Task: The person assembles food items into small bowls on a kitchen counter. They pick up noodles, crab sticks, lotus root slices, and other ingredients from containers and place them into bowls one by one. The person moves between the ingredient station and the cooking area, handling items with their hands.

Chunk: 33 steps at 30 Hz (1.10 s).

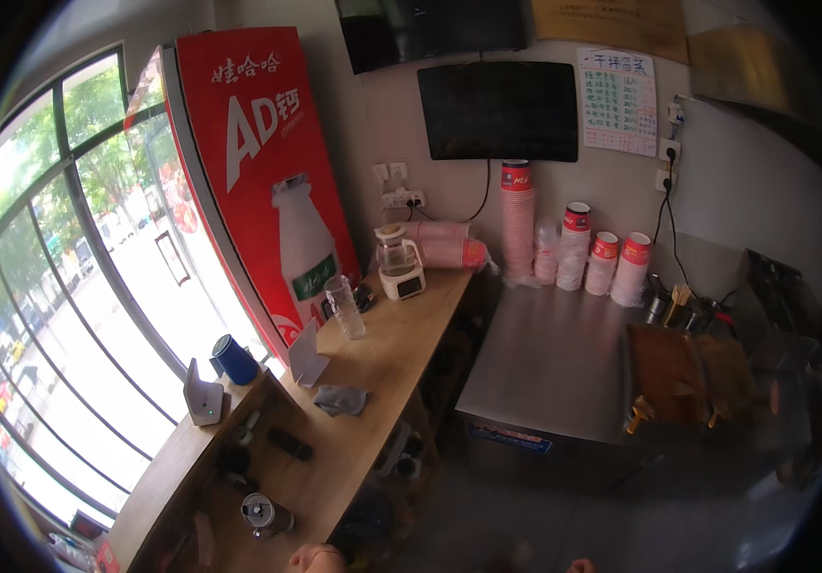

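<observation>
Only the top of my left hand shows at the lower edge, beside the wooden counter's near end. To its upper left a tumbler with a dark body and a lid stands on the counter; the hand is apart from it. A small bit of my right hand comes in at the bottom edge, over the dark floor, with nothing seen near it. The fingers of both hands are mostly cut off, so whether they hold anything is hidden.
Along the wooden counter are a grey cloth, a clear bottle, a glass kettle and a blue mug. A steel table bears stacked paper cups and brown lids. A red fridge stands by the window.
</observation>
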{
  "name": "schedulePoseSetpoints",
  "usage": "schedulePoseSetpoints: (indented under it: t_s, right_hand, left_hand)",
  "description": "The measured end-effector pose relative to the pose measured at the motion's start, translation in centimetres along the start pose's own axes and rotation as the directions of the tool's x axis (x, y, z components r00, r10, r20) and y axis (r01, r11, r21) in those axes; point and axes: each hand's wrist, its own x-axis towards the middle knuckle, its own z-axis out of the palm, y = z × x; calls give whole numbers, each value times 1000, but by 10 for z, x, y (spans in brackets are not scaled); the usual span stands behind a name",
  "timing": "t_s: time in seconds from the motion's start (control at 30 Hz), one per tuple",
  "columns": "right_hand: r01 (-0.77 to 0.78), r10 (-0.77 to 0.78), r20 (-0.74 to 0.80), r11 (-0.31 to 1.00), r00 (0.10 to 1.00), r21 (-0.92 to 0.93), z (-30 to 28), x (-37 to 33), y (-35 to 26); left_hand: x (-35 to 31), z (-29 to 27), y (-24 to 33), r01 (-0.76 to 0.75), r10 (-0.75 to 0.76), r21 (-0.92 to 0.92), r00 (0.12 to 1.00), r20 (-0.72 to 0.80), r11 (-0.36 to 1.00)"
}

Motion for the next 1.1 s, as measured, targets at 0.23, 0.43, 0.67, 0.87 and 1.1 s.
schedulePoseSetpoints:
  t_s: [0.23, 0.43, 0.67, 0.87, 1.1]
  right_hand:
    - [-123, 122, -26, 992, 992, -37, -61, -36, -17]
    - [-99, 97, -67, 995, 993, -18, -149, -58, -32]
    - [-51, 46, -104, 998, 994, -41, -292, -94, -10]
    - [-53, 37, -136, 992, 990, -117, -418, -132, 13]
    - [-30, -15, -201, 976, 979, -218, -543, -174, 47]
  left_hand:
    - [-16, 45, 50, -84, 37, -356, 990, -138, 931]
    - [-54, 141, 191, -281, 329, -782, 939, -103, 557]
    - [-163, 284, 382, -897, 943, -298, 329, 40, 326]
    - [-286, 314, 487, -946, 875, 214, -120, 469, -245]
    - [-431, 314, 529, -830, 862, 526, 119, 492, -186]
